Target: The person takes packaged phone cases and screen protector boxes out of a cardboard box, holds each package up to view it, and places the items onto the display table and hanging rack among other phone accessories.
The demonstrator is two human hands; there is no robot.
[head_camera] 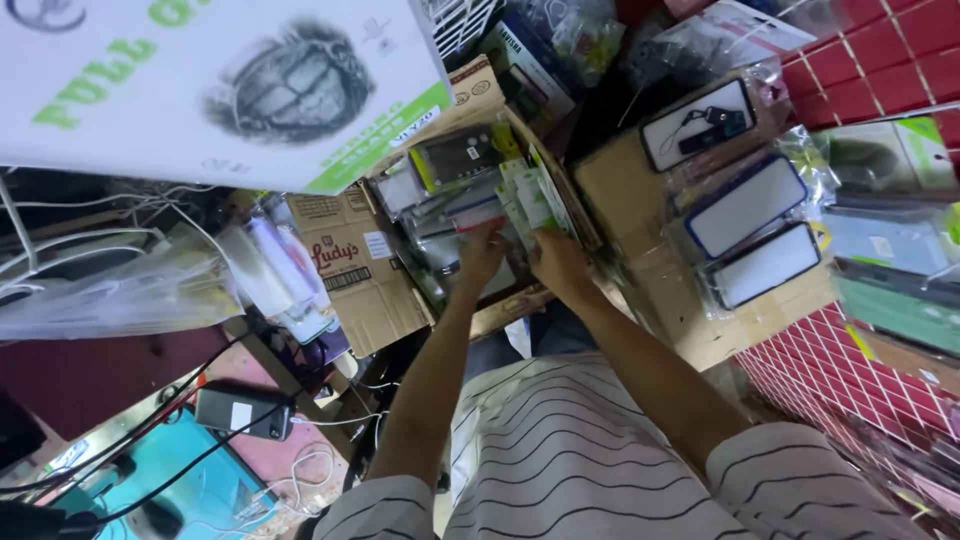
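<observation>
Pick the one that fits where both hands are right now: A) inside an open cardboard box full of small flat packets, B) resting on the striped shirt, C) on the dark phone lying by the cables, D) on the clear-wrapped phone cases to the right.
A: the left hand and right hand both reach into the cardboard box, fingers among the upright flat packets.

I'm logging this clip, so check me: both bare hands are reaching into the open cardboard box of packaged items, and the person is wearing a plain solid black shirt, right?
Not quite. The head view shows the shirt is light with thin dark stripes, not solid black. The rest holds: the left hand and right hand both reach into the open cardboard box among the packaged items.
</observation>
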